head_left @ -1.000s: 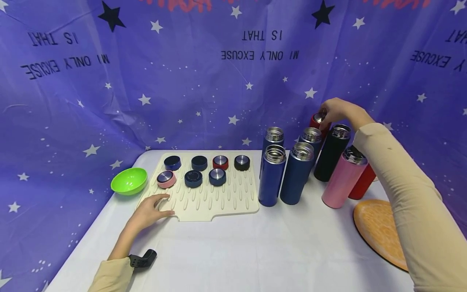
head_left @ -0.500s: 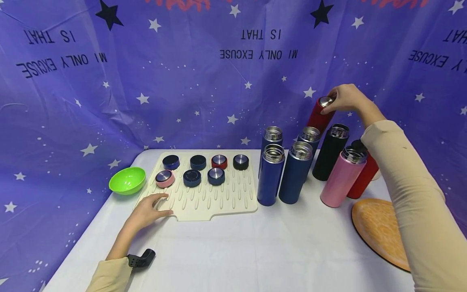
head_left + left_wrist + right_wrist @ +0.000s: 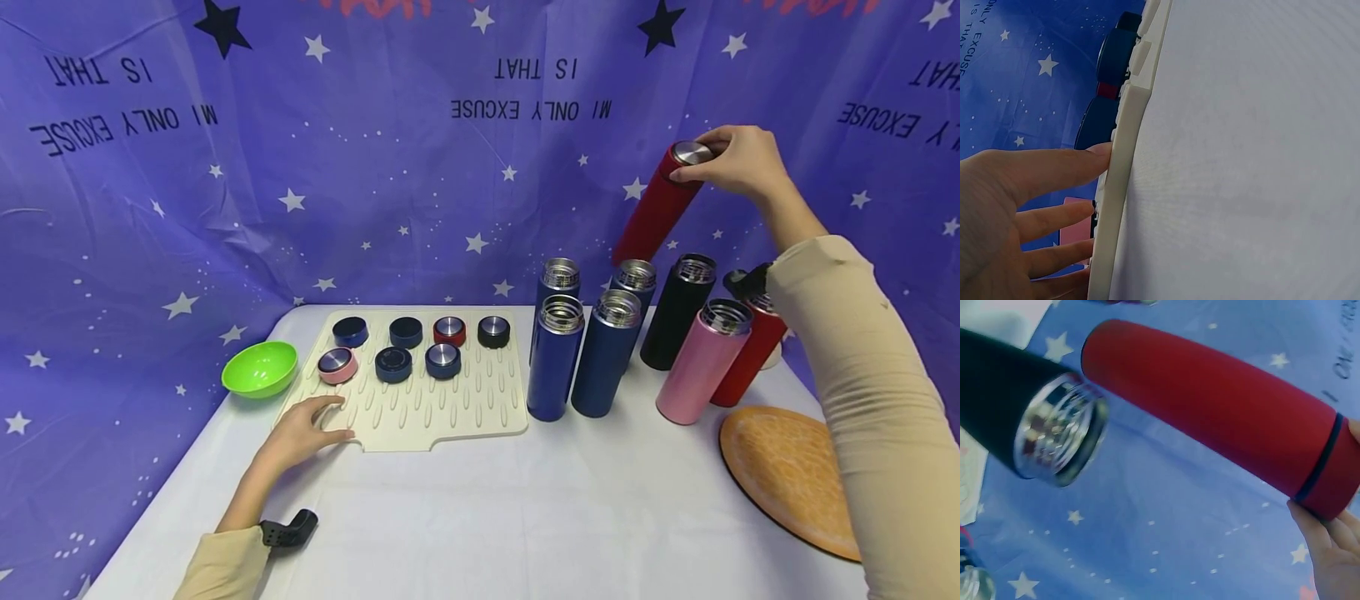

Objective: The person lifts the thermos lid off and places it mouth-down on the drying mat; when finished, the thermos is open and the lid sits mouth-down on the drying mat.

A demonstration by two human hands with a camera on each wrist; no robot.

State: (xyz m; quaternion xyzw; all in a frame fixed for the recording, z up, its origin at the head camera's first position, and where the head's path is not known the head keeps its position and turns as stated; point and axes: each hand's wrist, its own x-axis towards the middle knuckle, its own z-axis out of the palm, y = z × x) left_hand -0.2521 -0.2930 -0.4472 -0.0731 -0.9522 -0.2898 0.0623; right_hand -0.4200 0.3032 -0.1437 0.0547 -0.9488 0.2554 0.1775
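Note:
My right hand (image 3: pixel 742 162) grips a red thermos bottle (image 3: pixel 656 208) by its silver-topped lid, holding it tilted above the back of the bottle group. In the right wrist view the thermos (image 3: pixel 1210 406) shows whole, its lid between thumb and fingers, beside the open mouth of the black bottle (image 3: pixel 1004 400). My left hand (image 3: pixel 300 435) rests at the front left edge of the cream ribbed mat (image 3: pixel 480 417), thumb and fingers spread. The left wrist view has the thumb against the mat's edge (image 3: pixel 1121 144). Several bottle lids, including a pink lid (image 3: pixel 337 365) and a red lid (image 3: pixel 449 331), lie on the mat.
Several lidless bottles stand right of the mat: blue bottles (image 3: pixel 553 367), a black bottle (image 3: pixel 678 321), a pink bottle (image 3: pixel 701 367) and a red bottle (image 3: pixel 746 367). A green bowl (image 3: pixel 260 369) sits at the left, an orange-patterned round board (image 3: pixel 787 475) at the right.
My right hand has lifted the red thermos up from behind the other bottles, its base swinging out to the left. The left hand keeps its place at the mat.

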